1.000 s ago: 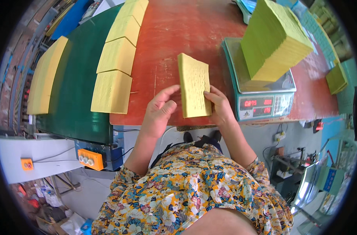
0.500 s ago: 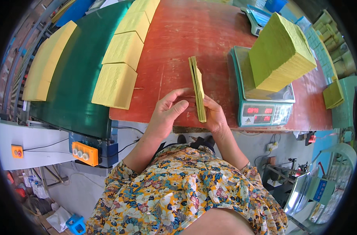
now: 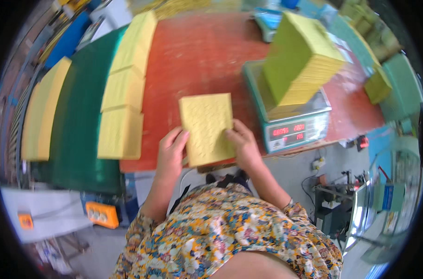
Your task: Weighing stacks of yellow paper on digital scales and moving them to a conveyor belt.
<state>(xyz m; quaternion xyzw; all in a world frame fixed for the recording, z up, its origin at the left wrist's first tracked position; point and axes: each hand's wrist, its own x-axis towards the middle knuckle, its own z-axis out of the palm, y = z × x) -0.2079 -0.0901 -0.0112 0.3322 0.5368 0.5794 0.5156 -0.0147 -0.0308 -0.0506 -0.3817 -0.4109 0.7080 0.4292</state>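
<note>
Head view: left hand (image 3: 171, 151) and right hand (image 3: 245, 146) grasp a yellow pad (image 3: 207, 130) by its two sides, at the centre of the frame.
The right thumb presses the pad's face; the left fingers and thumb meet its left edge. Behind spreads a red table (image 3: 193, 60). Right of centre, a scale (image 3: 295, 132) with red digits bears a tall yellow stack (image 3: 302, 63); at left, yellow blocks (image 3: 120, 132) line a green surface (image 3: 79, 111).

1 head-worn fisheye cam looks down/fwd, close, at fingers (image 3: 242, 132) & red tabletop (image 3: 197, 60).
</note>
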